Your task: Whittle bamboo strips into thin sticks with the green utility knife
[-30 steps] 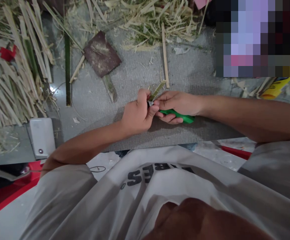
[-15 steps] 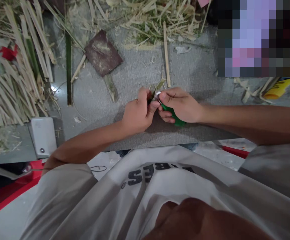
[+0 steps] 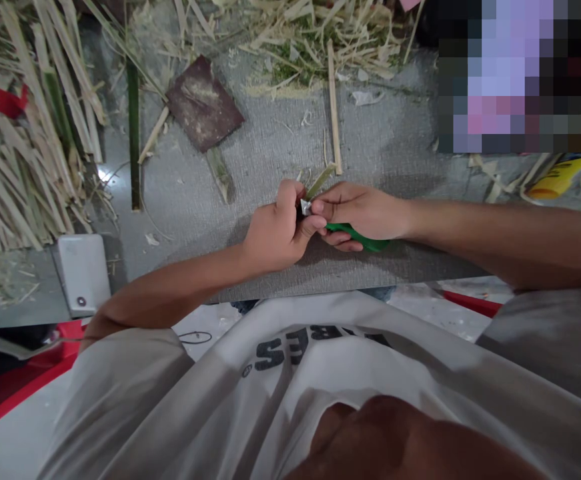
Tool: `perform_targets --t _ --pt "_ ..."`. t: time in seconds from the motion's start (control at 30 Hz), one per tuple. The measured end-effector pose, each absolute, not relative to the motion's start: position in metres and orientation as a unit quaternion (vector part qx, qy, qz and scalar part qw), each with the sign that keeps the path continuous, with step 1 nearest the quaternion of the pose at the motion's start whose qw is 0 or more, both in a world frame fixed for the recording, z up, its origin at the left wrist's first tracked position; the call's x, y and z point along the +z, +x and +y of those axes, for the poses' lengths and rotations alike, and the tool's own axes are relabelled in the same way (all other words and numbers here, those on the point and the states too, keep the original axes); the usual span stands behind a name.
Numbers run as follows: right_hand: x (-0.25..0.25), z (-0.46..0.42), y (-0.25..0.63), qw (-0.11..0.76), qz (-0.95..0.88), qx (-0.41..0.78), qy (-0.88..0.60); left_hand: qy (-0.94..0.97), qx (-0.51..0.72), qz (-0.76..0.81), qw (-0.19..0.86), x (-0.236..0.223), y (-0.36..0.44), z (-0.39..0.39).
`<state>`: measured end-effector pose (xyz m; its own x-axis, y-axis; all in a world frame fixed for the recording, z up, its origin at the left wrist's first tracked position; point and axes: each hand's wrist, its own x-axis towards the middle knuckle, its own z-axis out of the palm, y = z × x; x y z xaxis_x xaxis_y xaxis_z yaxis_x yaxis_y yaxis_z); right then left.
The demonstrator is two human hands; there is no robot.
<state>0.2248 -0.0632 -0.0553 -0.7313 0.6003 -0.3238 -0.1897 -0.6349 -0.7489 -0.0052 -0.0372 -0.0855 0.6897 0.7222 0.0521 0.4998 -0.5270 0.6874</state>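
Observation:
My left hand (image 3: 281, 230) is closed, pinching a short, pale green bamboo strip (image 3: 321, 180) whose far end sticks up to the right between the two hands. My right hand (image 3: 357, 215) is wrapped round a green-handled cutter (image 3: 365, 239). The cutter's silver metal end (image 3: 305, 207) meets the strip right by my left thumb. How much of the strip lies inside my left fist is hidden. Beyond my hands a thin bamboo stick (image 3: 334, 113) lies on the grey table (image 3: 275, 143).
Bamboo sticks (image 3: 13, 173) are heaped at left, above a white phone (image 3: 85, 273). A brown sandpaper-like square (image 3: 205, 103) lies left of centre, touching a short bamboo piece (image 3: 219, 175). Shavings (image 3: 300, 50) cover the back. At right is a yellow tube (image 3: 560, 177).
The cutter's handle has swung out to the right and lies flatter. Its metal end has slid down-left along the strip, nearer my left thumb. Both hands keep their grip.

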Motion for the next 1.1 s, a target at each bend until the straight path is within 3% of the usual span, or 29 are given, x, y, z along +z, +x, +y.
perform_targets --t 0.3,0.53,0.83,0.97,1.1 --pt "-0.049 -0.059 0.236 0.299 -0.371 0.821 -0.313 0.836 0.185 0.358 0.371 -0.085 -0.006 -0.036" --pt "-0.055 -0.061 0.236 0.217 -0.361 0.859 -0.289 0.827 0.28 0.301 0.383 -0.09 -0.004 -0.034" --pt "-0.057 -0.055 0.236 0.305 -0.373 0.817 -0.318 0.786 0.35 0.275 0.43 -0.092 -0.003 -0.04" --pt "-0.06 -0.056 0.235 0.421 -0.365 0.745 -0.368 0.727 0.386 0.248 0.51 -0.102 0.0 -0.036" --pt "-0.063 -0.059 0.234 0.456 -0.389 0.726 -0.336 0.674 0.37 0.219 0.6 -0.103 0.004 -0.038"
